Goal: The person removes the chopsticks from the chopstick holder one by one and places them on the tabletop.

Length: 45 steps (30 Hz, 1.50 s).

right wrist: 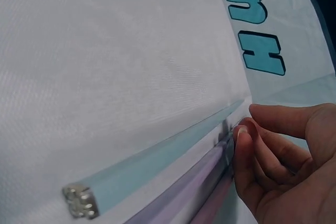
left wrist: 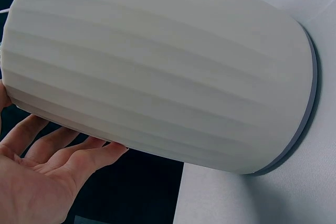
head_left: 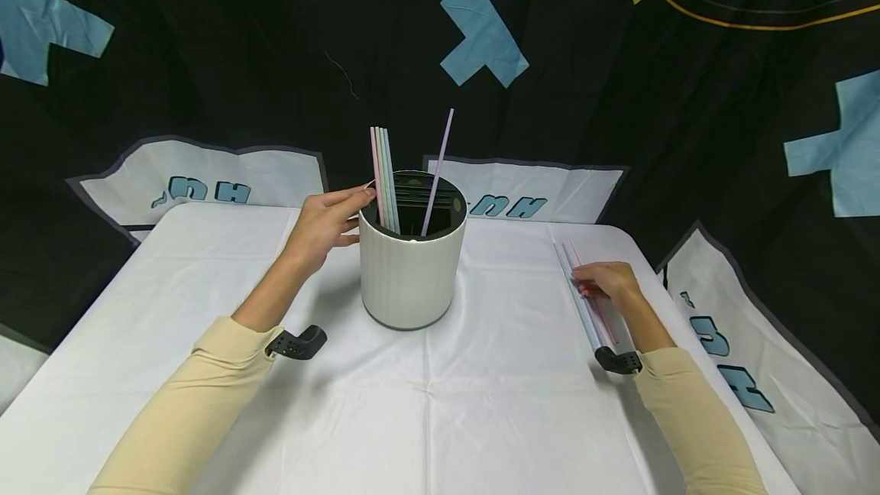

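White ribbed holder (head_left: 409,273) upright, pastel straws (head_left: 590,302) flat beside it

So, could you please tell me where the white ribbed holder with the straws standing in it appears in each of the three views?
Head: the white ribbed holder stands mid-table, the left hand at its rim.
Left wrist: it fills most of the picture, tilted by the camera, grey base at the right; the fingers lie below it.
Right wrist: not in it; only loose straws and the right hand.
Shared landmark: the white tablecloth.
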{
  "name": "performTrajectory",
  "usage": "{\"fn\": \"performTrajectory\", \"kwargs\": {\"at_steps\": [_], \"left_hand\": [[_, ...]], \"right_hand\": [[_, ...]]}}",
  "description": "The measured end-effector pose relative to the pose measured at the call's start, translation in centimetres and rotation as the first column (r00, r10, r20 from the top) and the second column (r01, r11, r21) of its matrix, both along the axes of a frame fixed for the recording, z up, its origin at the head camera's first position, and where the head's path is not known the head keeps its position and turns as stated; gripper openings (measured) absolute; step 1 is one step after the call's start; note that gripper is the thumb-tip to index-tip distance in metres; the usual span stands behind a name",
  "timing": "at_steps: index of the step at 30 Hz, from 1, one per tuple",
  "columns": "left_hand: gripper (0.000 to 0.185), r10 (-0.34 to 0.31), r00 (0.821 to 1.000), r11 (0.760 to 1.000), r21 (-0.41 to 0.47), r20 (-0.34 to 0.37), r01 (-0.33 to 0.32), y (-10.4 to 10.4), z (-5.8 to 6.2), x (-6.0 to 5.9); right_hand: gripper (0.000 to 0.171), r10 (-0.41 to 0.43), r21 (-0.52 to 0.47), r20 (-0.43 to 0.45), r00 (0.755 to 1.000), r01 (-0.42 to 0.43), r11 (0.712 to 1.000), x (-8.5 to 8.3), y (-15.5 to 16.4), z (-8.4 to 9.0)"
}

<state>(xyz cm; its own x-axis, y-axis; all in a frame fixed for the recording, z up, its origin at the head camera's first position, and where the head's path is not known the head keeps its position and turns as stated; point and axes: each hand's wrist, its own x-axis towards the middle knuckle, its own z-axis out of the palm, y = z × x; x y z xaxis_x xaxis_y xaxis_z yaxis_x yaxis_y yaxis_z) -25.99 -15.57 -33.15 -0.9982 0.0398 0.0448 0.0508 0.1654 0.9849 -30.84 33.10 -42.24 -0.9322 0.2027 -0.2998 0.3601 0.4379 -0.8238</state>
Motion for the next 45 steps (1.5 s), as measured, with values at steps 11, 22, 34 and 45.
{"fn": "performTrajectory", "kwargs": {"at_steps": [11,22,34,45], "left_hand": [[0.055,0.003,1.0,1.0,0.0,0.003,-0.003,-0.1,0.1,0.1],[0.056,0.004,1.0,1.0,0.008,0.008,-0.005,0.0,0.0,0.0],[0.057,0.008,1.0,1.0,-0.005,0.007,-0.008,0.0,0.0,0.1],[0.056,0.005,1.0,1.0,0.008,0.007,-0.005,0.0,0.0,0.0]], "right_hand": [[0.045,0.094,0.029,-0.056,0.994,-0.092,0.995,-0.1,-2.3,4.4],[0.045,0.242,-0.112,-0.184,0.953,-0.265,0.958,1.2,-9.9,12.3],[0.03,0.346,-0.195,-0.344,0.873,-0.427,0.883,3.0,-18.6,16.7],[0.024,0.418,-0.111,-0.347,0.84,-0.479,0.871,3.2,-22.7,16.4]]}}
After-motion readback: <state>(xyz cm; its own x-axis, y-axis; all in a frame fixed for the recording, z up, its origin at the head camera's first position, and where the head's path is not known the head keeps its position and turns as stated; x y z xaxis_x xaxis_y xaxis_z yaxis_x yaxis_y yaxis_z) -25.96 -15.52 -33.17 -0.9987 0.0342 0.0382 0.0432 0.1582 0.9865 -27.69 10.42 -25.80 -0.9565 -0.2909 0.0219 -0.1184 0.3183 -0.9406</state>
